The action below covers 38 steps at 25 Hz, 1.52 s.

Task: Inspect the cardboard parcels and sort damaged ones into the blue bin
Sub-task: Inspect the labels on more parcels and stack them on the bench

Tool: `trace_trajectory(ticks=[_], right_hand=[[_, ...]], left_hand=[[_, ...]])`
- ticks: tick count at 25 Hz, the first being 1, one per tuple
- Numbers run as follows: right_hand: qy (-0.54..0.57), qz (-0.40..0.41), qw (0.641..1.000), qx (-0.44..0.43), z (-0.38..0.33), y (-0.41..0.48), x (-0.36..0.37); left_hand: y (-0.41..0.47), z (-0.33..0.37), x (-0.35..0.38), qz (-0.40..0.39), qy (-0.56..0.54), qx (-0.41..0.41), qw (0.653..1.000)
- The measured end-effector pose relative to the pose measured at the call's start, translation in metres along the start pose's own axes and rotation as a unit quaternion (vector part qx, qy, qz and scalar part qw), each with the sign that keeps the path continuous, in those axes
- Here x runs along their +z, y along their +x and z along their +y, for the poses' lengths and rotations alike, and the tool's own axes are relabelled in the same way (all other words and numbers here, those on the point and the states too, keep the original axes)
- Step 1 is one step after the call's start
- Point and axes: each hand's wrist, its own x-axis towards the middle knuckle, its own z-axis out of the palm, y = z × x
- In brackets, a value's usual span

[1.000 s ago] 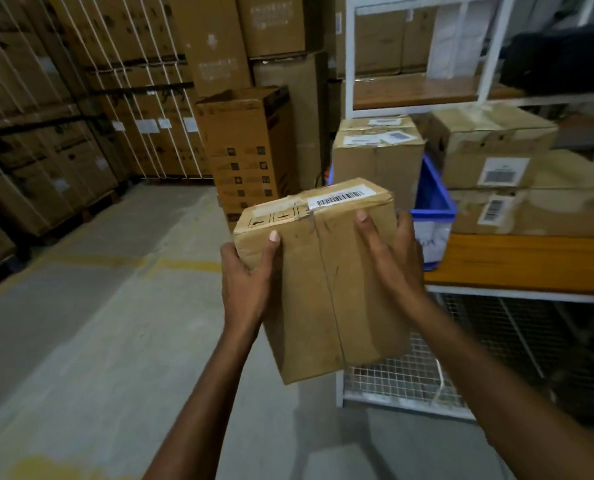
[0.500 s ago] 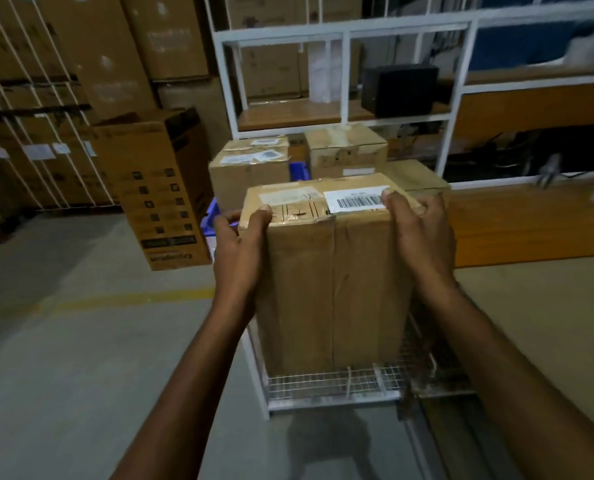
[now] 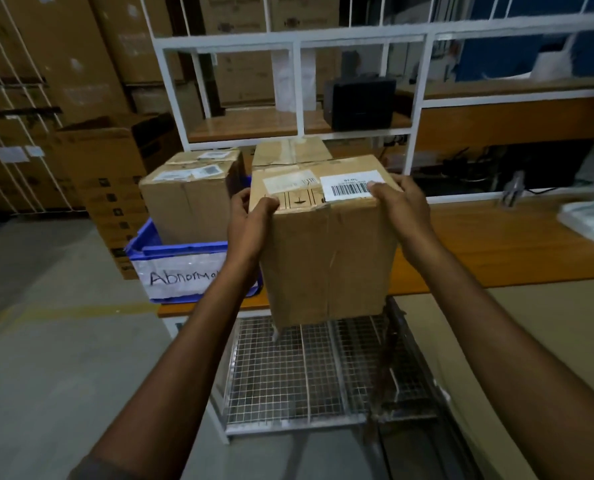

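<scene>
We held a tall cardboard parcel (image 3: 326,251) in the air in front of the wooden bench (image 3: 496,244), above the wire-mesh shelf (image 3: 288,372) under it. Our left hand (image 3: 250,223) clasped the parcel's upper left corner, thumb over the top edge, and our right hand (image 3: 397,206) gripped the upper right corner with fingertips on the barcode label (image 3: 352,185). Both hands were closed on the box near its top only, with nothing beneath it.

We judged that the main risk was a slip: gripped high and unsupported below, the parcel could have dropped onto the mesh or the floor if either hand loosened. The near face looked creased along its taped seam, and the lower left corner seemed frayed, so a squeeze there could have worsened any damage. We could not tell from this side whether it counted as damaged, and a wrong call would have sent it to the wrong place.

The blue bin (image 3: 143,247), labelled "Abnormal", sat at the left end of the bench, just beside our left wrist, already holding a taped parcel (image 3: 188,199). Another parcel (image 3: 290,150) stood behind ours. The room was a dim warehouse with a white shelf frame (image 3: 299,84), stacked cartons (image 3: 63,64) to the left and a concrete floor (image 3: 63,358).
</scene>
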Motion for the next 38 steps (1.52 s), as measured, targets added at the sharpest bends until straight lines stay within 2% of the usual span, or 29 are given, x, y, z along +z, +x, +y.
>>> trace_trajectory(ticks=[3, 7, 11, 16, 19, 23, 26, 28, 30, 31, 34, 38], right_hand=[[0.008, -0.071, 0.997, 0.026, 0.020, 0.022, 0.007], [-0.011, -0.088, 0.995, 0.049, 0.042, 0.042, 0.026], [-0.085, -0.159, 0.982, 0.062, 0.059, 0.064, 0.039], [-0.126, -0.092, 0.983, 0.094, 0.060, 0.093, 0.048], [-0.151, -0.075, 0.982, 0.087, 0.056, 0.107, 0.058], [-0.228, -0.043, 0.970, 0.068, 0.056, 0.109, 0.069], [-0.244, -0.031, 0.967, 0.063, 0.061, 0.113, 0.070], [-0.192, -0.096, 0.973, 0.086, 0.060, 0.116, 0.058], [-0.127, -0.166, 0.970, 0.126, 0.059, 0.115, 0.046], [-0.121, -0.173, 0.970, 0.121, 0.060, 0.112, 0.044], [-0.150, -0.107, 0.981, 0.065, 0.071, 0.106, 0.051], [-0.093, -0.175, 0.975, 0.104, 0.073, 0.101, 0.040]], left_hand=[[0.025, -0.024, 0.005, -0.006, 0.019, -0.007, 1.000], [0.058, -0.051, 0.007, -0.032, 0.037, -0.020, 0.999], [0.085, -0.067, 0.015, -0.044, 0.051, -0.040, 0.997], [0.124, -0.071, 0.018, -0.022, 0.196, -0.052, 0.979], [0.135, -0.058, 0.025, -0.039, 0.245, -0.062, 0.967], [0.131, -0.053, 0.037, -0.020, 0.397, -0.008, 0.917], [0.136, -0.058, 0.035, -0.027, 0.350, -0.002, 0.936], [0.135, -0.055, 0.024, -0.105, 0.287, -0.037, 0.952], [0.128, -0.052, 0.012, -0.199, 0.225, -0.081, 0.950], [0.125, -0.054, 0.009, -0.217, 0.213, -0.080, 0.949], [0.117, -0.062, 0.012, -0.166, 0.201, -0.039, 0.965], [0.109, -0.066, 0.012, -0.182, 0.176, -0.068, 0.965]])
